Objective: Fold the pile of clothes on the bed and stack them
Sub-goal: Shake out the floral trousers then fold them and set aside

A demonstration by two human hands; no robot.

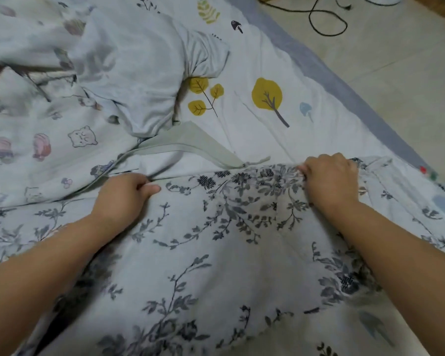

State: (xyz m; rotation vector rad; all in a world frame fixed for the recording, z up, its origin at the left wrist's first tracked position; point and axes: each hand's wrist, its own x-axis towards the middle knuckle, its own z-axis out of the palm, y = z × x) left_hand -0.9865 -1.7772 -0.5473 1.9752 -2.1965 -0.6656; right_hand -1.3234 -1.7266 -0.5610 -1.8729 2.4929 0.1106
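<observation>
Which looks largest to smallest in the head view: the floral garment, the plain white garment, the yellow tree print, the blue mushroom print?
1. floral garment, though nearest the camera
2. plain white garment
3. yellow tree print
4. blue mushroom print

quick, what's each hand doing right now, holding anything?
Left hand: closed, pinching the far edge of the floral garment.
Right hand: closed, gripping the same edge.

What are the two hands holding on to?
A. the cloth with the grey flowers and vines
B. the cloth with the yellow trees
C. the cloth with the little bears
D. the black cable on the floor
A: the left hand and the right hand both pinch the far edge of the grey floral garment, which lies spread over the bed in front of the person.
</observation>
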